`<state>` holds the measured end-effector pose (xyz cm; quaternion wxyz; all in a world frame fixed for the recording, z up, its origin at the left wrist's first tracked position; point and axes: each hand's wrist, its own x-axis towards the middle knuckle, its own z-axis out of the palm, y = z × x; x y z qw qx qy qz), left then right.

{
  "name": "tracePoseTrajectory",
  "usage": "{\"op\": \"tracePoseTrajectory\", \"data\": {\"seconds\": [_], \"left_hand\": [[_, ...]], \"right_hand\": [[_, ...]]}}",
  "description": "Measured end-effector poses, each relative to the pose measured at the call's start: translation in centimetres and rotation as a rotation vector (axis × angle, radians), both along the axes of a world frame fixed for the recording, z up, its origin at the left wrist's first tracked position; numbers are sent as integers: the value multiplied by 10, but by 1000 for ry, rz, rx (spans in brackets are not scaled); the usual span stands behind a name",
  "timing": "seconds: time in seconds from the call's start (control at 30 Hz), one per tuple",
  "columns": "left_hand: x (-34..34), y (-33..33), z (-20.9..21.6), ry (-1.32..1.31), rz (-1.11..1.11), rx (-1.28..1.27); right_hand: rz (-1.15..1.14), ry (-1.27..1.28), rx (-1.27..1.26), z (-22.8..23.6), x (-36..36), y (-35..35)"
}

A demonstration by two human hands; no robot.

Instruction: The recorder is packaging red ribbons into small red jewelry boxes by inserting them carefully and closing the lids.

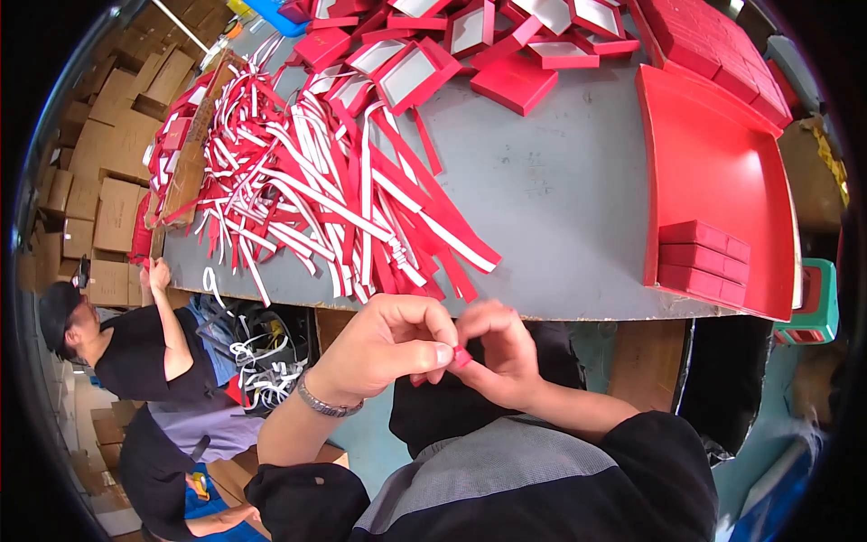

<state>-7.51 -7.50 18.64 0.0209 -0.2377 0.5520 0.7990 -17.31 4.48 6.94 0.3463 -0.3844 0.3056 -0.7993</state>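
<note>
At the table's near edge, my left hand (388,348), with a metal watch band on the wrist, has its thumb and index finger pinched together. My right hand (501,361) meets it with curled fingers, slightly smeared by motion. Between the two sets of fingertips shows a small red strip (461,356); most of it is hidden by the fingers. Just beyond my hands lies a big tangled heap of red and white strips (334,199), some hanging close to the table's edge.
Red boxes (515,83), several open with white insides, pile up at the back. On the right a large red tray (718,172) holds stacked small red boxes (703,262). A cardboard divider (194,144) stands left. Two co-workers (135,348) are at the left, near stacked cartons (117,212).
</note>
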Motion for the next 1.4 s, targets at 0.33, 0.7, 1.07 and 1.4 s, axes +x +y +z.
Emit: {"op": "tracePoseTrajectory", "data": {"seconds": [0.33, 0.7, 1.07, 1.4], "left_hand": [[-183, -98, -69, 141, 224, -1810], [-198, -46, -17, -563, -305, -1662], [-205, -46, -33, 122, -830, -1783], [44, 4, -57, 256, 421, -730]], "right_hand": [[187, 171, 73, 4, -22, 7], [227, 78, 177, -10, -36, 22], [265, 69, 201, -3, -22, 47], [360, -91, 2, -1, -22, 41]]}}
